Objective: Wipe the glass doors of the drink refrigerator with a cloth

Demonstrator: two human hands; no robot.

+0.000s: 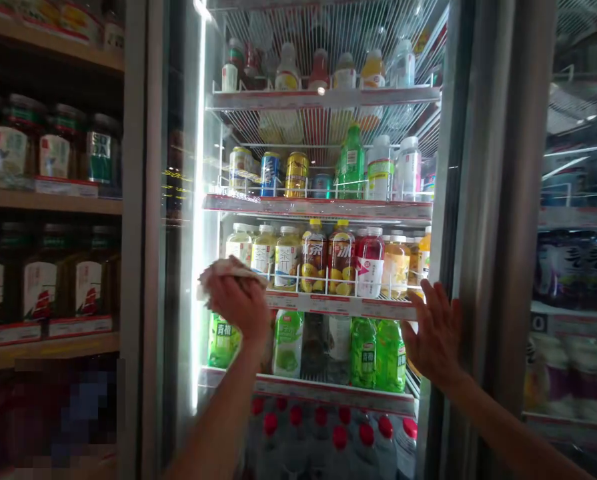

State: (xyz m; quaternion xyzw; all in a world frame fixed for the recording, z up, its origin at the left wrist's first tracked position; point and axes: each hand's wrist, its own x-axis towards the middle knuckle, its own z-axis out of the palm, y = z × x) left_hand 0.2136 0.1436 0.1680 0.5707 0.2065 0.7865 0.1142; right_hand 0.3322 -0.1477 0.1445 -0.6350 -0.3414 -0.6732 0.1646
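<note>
My left hand [241,303] is closed around a crumpled pale cloth [228,268], raised at the left side of a lit drinks fridge. The cloth looks to be against the glass door [182,200], level with the shelf of tea bottles [287,257]. Near the door's right edge, my right hand [434,330] is open, fingers spread and pointing up. It appears to touch the glass or frame there, but the exact contact is unclear. Behind it show an orange drink bottle [396,265] and green bottles [391,353].
Shelves of cans [297,175] and bottles fill the fridge, with red-capped bottles [339,437] at the bottom. A wooden shelf [53,198] with jars stands to the left. A metal door frame [505,220] and another glass-fronted fridge [578,310] are on the right.
</note>
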